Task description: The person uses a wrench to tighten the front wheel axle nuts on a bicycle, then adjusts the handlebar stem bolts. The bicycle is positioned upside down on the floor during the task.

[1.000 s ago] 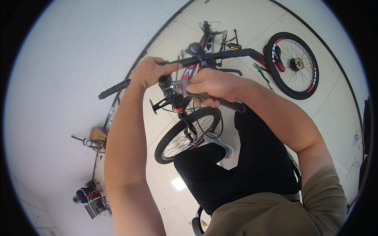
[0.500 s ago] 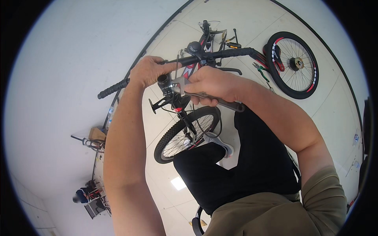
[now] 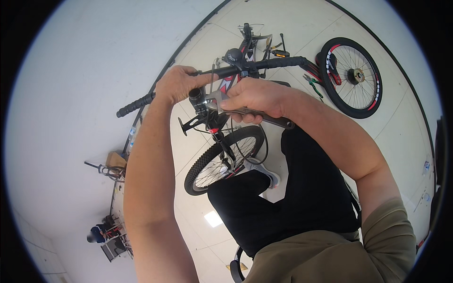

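My left hand (image 3: 179, 86) is closed around the black handlebar (image 3: 227, 72) of a bicycle, its thumb laid along the bar. In my right hand (image 3: 258, 97) is a grey adjustable wrench (image 3: 277, 120). The wrench's jaw sits against the black stem clamp (image 3: 198, 107), just below an open tube end (image 3: 195, 94); whether it grips a nut there cannot be seen. Beneath the clamp, the fork (image 3: 222, 144) runs down to the front wheel (image 3: 197, 170), which stands near my shoe. The frame (image 3: 228, 84), black, red and white, extends away behind the handlebar.
A loose wheel (image 3: 351, 78) lies on the tiled floor at the right. Green-handled pliers (image 3: 312, 85) are beside it, and an orange-and-black pedal (image 3: 281, 54) is farther back. Along the left wall are a cardboard box (image 3: 116, 159) and a seated person (image 3: 98, 234).
My right hand and the wrench handle have shifted slightly up and away from me, and the hand now covers most of the brake lever. My left hand stays on the handlebar.
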### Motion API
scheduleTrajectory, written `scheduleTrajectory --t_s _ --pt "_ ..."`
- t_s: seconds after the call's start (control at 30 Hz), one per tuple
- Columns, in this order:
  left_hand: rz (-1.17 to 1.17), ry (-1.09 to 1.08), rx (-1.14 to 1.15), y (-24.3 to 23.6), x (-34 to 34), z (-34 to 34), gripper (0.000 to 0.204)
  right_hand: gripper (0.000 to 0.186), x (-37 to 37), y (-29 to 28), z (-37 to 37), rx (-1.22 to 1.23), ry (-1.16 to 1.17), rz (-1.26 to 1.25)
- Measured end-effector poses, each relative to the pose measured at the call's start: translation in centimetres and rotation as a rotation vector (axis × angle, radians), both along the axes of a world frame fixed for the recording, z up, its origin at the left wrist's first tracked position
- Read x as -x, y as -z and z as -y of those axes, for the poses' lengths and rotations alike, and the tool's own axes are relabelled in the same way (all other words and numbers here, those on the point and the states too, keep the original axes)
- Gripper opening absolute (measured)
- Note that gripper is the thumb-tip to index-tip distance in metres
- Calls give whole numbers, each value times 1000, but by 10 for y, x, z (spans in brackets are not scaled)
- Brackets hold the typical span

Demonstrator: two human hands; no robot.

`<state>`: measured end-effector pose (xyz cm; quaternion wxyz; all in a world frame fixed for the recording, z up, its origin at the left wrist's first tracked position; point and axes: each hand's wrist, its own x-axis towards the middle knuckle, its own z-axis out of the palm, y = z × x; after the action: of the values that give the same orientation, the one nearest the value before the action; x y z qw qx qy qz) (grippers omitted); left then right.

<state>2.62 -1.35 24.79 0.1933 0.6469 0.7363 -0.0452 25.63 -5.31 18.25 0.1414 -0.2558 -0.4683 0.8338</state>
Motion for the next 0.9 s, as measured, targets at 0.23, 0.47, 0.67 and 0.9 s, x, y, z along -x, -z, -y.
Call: scheduleTrajectory --t_s 0.23,0.47,0.67,0.9 --pt "-57 -5 61 -2 -2 -2 69 31 0 -4 3 -23 36 64" --pt "-52 -4 69 -5 -5 -1 68 36 1 8 -2 119 -50 -12" --pt "-50 -3 62 -4 -5 -1 70 40 2 10 -6 266 -107 -59" --pt "23 4 11 -4 -5 1 65 36 -4 8 1 318 -97 -128"
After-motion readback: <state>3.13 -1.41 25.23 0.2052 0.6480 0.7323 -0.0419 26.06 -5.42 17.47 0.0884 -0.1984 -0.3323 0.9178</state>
